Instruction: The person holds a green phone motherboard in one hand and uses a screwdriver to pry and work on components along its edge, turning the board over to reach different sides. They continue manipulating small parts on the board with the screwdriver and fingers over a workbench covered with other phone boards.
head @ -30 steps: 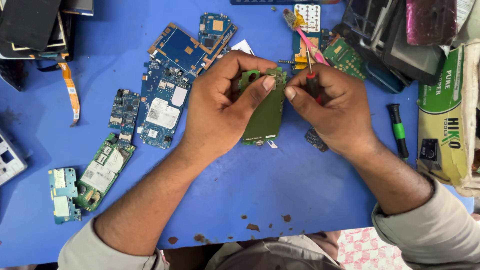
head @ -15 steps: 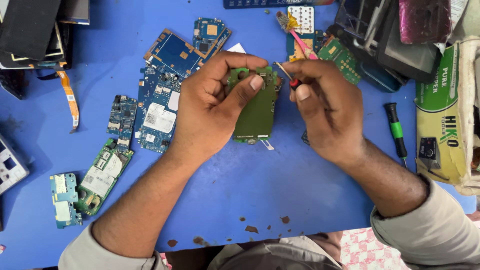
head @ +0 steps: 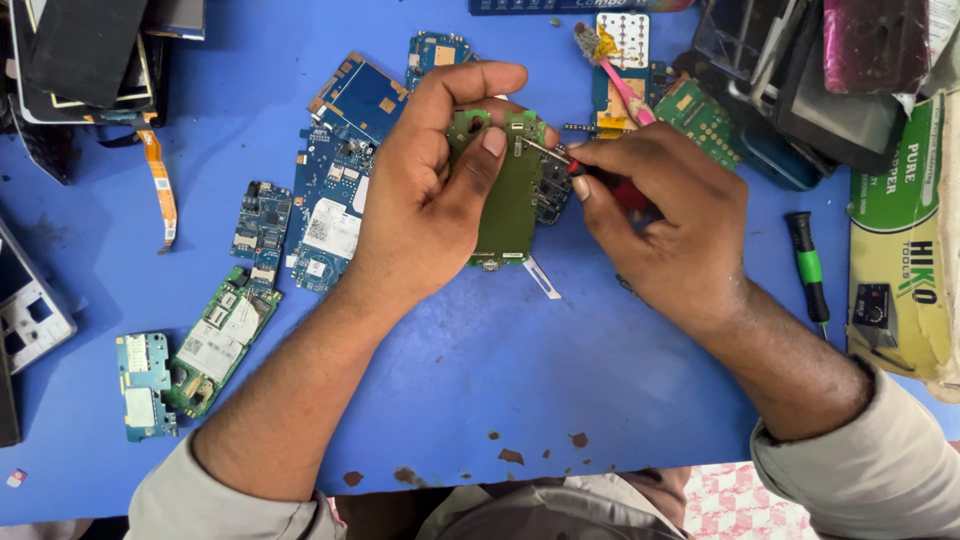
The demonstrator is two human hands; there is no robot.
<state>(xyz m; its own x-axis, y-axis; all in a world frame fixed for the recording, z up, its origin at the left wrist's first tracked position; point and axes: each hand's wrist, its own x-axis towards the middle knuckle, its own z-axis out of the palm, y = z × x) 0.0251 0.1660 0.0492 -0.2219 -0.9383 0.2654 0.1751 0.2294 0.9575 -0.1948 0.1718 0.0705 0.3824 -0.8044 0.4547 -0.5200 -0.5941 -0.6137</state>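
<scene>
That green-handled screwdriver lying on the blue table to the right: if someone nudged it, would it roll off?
The green-handled screwdriver looks round and slim, so a sideways nudge would probably roll it. It lies flat on the blue table, so tipping is unlikely. It seems small and rigid, probably light to lift.

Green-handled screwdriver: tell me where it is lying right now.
In the head view, the green-handled screwdriver lies on the blue table at the right, just beyond the right hand and beside the green carton, untouched.
</scene>
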